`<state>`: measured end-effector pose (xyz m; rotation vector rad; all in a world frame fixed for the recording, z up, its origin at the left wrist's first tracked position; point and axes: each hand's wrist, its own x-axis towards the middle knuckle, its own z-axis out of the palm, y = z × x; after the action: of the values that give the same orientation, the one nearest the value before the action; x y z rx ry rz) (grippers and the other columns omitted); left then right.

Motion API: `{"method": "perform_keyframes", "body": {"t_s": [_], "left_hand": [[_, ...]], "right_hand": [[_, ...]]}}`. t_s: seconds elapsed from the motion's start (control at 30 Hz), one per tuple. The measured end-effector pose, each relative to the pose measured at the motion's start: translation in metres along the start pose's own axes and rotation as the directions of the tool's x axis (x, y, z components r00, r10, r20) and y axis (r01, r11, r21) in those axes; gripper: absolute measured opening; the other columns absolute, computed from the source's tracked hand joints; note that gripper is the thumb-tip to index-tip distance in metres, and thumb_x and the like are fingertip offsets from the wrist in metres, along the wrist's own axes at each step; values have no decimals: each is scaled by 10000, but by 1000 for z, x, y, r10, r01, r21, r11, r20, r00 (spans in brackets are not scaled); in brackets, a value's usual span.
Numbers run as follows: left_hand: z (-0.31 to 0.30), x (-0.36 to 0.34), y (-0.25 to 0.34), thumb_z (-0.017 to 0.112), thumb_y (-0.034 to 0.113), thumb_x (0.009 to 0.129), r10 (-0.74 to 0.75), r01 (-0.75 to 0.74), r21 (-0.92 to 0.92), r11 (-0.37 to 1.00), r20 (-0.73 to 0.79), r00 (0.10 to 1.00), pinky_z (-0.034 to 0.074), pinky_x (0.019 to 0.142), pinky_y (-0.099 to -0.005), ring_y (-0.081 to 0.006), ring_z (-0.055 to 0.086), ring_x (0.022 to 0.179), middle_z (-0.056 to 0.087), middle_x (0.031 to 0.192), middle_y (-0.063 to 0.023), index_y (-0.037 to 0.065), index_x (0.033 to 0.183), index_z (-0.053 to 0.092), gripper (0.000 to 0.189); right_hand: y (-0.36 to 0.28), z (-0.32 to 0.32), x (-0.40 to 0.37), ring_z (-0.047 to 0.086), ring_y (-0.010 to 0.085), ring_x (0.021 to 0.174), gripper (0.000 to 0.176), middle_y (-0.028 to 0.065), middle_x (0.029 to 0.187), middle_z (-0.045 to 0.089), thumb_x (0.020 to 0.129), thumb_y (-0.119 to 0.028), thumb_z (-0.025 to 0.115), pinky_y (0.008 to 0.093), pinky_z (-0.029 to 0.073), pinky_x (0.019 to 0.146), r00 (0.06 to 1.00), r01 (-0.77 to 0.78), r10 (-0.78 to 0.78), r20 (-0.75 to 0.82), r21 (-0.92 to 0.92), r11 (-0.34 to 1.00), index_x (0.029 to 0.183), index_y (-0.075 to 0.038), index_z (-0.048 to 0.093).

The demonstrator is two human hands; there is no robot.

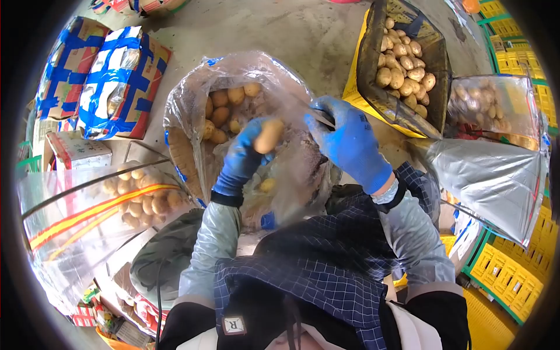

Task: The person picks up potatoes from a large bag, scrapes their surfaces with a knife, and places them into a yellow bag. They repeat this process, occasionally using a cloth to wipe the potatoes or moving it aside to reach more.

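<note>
My left hand (244, 153), in a blue glove, is closed around a potato (269, 136), held over the mouth of a clear plastic bag (185, 108). The bag lines an opened cardboard box (185, 157) in front of me. Several potatoes (220, 108) lie inside the bag, mostly toward its far left. At the bag's right rim, my right hand (349, 137), also gloved in blue, pinches a greyish fold that looks like the bag's plastic. Motion blurs the area between the two hands, hiding the bag's right interior in part.
A yellow crate with a dark liner (368, 87), holding many potatoes, stands at the back right. Taped boxes (116, 81) are at the left. Beside me are a clear bag of potatoes (146, 201) on the left and a silver plastic cover (484, 181) on the right.
</note>
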<state>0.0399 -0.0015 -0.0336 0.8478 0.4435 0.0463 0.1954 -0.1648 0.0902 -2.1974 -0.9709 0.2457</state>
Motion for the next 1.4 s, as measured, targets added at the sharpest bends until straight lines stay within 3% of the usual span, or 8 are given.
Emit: {"method": "perform_keyframes", "body": {"t_s": [0.13, 0.23, 0.33, 0.43, 0.83, 0.93, 1.13, 1.4], "left_hand": [[-71, 7, -83, 685, 364, 914, -86, 252, 859, 446, -239, 967, 565, 749, -341, -195, 695, 871, 739, 999, -146, 74, 1299, 637, 484], [-109, 17, -121, 695, 312, 879, -218, 272, 895, 354, -203, 954, 553, 851, -423, -334, 725, 906, 738, 1007, -187, 68, 1245, 663, 441], [-128, 51, -110, 688, 263, 853, 420, 293, 873, 390, -451, 787, 542, 878, -463, -399, 701, 961, 713, 1078, -212, 80, 1268, 639, 456], [-155, 82, -90, 699, 229, 828, 474, 547, 833, 87, -518, 712, 529, 904, -490, -439, 662, 1016, 671, 1155, -227, 79, 1316, 589, 522], [-151, 133, -92, 757, 130, 742, 430, 138, 930, 341, -285, 857, 487, 1007, -426, -363, 605, 1127, 595, 1253, -166, -1, 1306, 509, 629], [-131, 122, -83, 732, 89, 742, 394, -234, 387, 892, -409, 823, 473, 1038, -426, -307, 578, 1183, 573, 1304, -137, 29, 1408, 436, 731], [-29, 36, -11, 694, 138, 773, 436, -446, -134, 885, -103, 894, 426, 1102, -431, -286, 490, 1316, 488, 1427, -148, 50, 1514, 327, 832], [66, -6, 23, 733, 209, 786, 404, -355, 239, 904, -207, 891, 481, 1041, -357, -241, 570, 1221, 568, 1305, -116, 49, 1485, 368, 805]], "right_hand": [[6, -10, -1, 694, 365, 844, 214, 177, 919, 701, 882, -217, 730, 433, 553, 721, 999, 15, -15, -40, 2, 1000, 1020, -66, 668], [4, -20, 0, 696, 364, 851, 209, 176, 914, 698, 886, -201, 724, 427, 555, 728, 996, -65, 64, 67, -2, 998, 1031, -62, 667], [5, -15, -3, 696, 371, 806, 209, 180, 909, 694, 889, -188, 719, 416, 556, 692, 999, -29, 29, 15, 32, 999, 1045, -61, 665], [0, -13, 2, 689, 374, 768, 214, 182, 901, 688, 884, -176, 718, 416, 549, 658, 999, -20, 19, 46, 18, 1000, 1059, -67, 661], [-9, 6, 17, 669, 392, 775, 181, 179, 894, 665, 896, -202, 700, 448, 536, 651, 986, 53, -44, 163, -51, 997, 1014, -76, 646], [-6, 7, 19, 676, 391, 793, 179, 180, 903, 670, 903, -208, 696, 445, 544, 673, 993, 2, 3, 120, -46, 999, 1011, -75, 647], [-1, 13, 25, 689, 374, 824, 236, 176, 923, 678, 894, -213, 705, 449, 550, 701, 999, -28, 28, 41, -7, 1000, 1077, -77, 642], [-42, 12, 7, 669, 360, 774, 428, 138, 956, 630, 761, -179, 746, 456, 531, 665, 901, 435, -434, 16, -36, 900, 1162, -120, 607]]}}
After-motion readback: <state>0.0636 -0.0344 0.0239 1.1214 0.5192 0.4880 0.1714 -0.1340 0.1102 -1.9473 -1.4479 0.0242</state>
